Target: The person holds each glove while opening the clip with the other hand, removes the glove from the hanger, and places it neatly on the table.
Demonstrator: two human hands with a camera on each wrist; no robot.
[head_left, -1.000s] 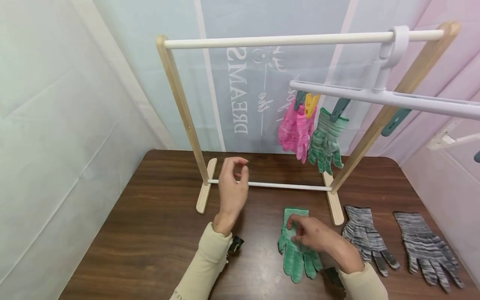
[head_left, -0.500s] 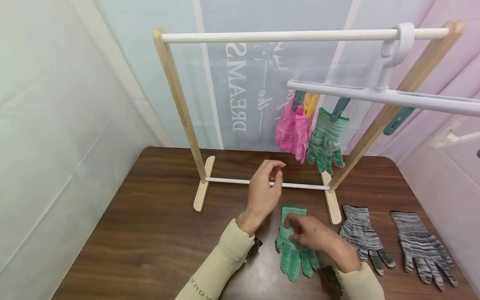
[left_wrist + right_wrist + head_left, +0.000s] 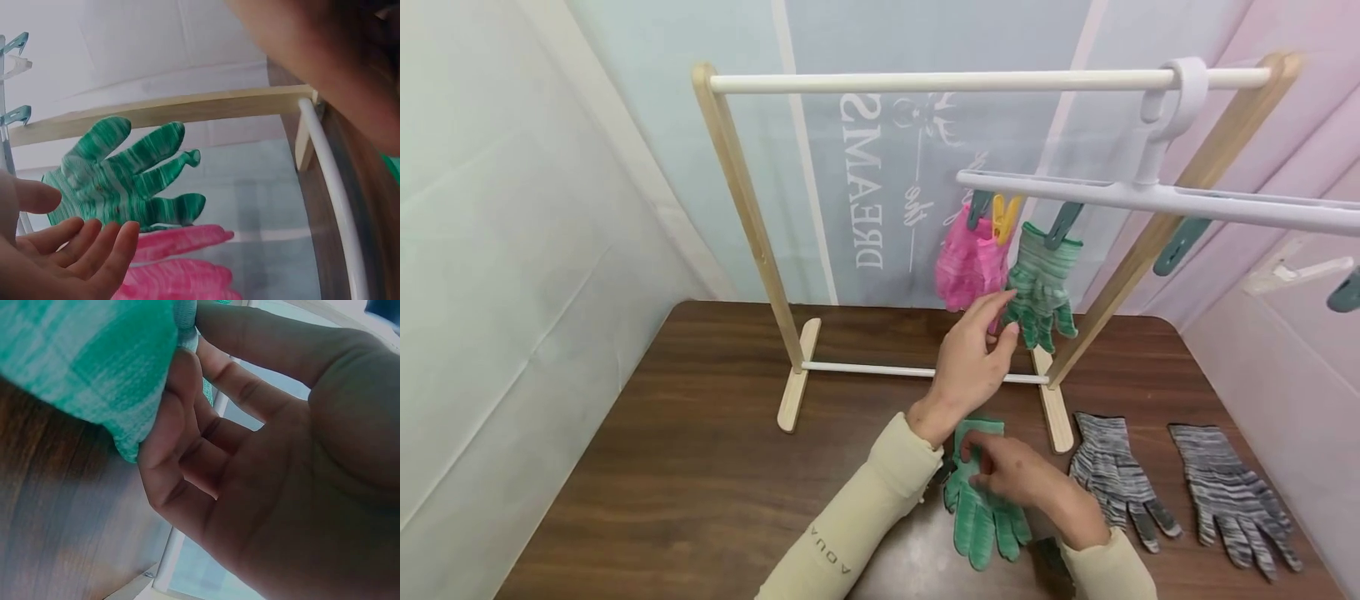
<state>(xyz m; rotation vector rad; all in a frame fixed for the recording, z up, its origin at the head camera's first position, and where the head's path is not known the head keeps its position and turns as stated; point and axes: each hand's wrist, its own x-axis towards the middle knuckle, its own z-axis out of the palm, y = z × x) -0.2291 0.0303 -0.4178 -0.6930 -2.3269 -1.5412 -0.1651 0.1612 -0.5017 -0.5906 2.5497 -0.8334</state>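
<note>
My left hand is raised in front of the hanging gloves, thumb and fingers apart and holding nothing. In the left wrist view its fingers reach close to a hanging green knit glove; whether they touch it I cannot tell. A pink glove hangs beside that one. Lower down, my right hand is over another green glove on the table. Its curled fingers and thumb pinch a fold of this glove in the right wrist view.
A wooden rack with white bars stands on the brown table. From its top bar hangs a white hanger with a yellow clothespin and several dark green ones. Two grey striped gloves lie at the right.
My left hand has moved right and upward, from beside the rack's left post to the hanging gloves. My right hand has stayed at the green glove on the table.
</note>
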